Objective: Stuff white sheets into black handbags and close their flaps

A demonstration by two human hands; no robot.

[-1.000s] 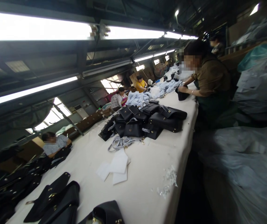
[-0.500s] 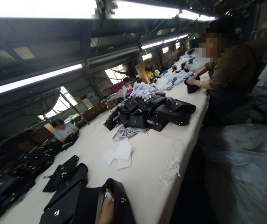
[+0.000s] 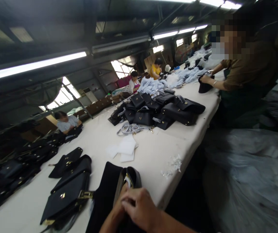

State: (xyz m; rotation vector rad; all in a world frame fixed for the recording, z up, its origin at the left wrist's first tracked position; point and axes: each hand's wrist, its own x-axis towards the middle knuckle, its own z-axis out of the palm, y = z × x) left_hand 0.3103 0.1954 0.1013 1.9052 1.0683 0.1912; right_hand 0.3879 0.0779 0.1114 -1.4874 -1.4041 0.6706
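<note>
Nearest, at the lower edge: the left hand [image 3: 122,191] reaches into the gaping mouth of a black bag [image 3: 106,184], its fingers hidden inside, so what they grip cannot be told. The right hand [image 3: 140,205] lies across it near the wrist, fingers bent inward, spread narrow; whether it pinches anything cannot be told. The bag lies on the near part of the white desk [image 3: 153,152], flap thrown open to the left; gold metal and a white strip [image 3: 128,182] show at the mouth. Just left, a second black bag [image 3: 64,199] with a gold clasp, and more black bags [image 3: 67,161] behind it. Toward the right edge of the desk, a scatter of clear scraps [image 3: 171,166]. Farther on, overlapping white sheets [image 3: 127,145], then a coiled grey strap [image 3: 130,128] just before a heap of black bags [image 3: 144,118]. Left, beyond the desk, a person in a patterned top [image 3: 67,123] sits by dark goods. At the right side, a co-worker in brown sleeves [image 3: 238,76] handles a dark item [image 3: 205,86]. Beyond the heap, pale blue wrapping [image 3: 151,84]; two more people sit past it, one in yellow [image 3: 155,71]; farthest, a fan [image 3: 182,53]
</note>
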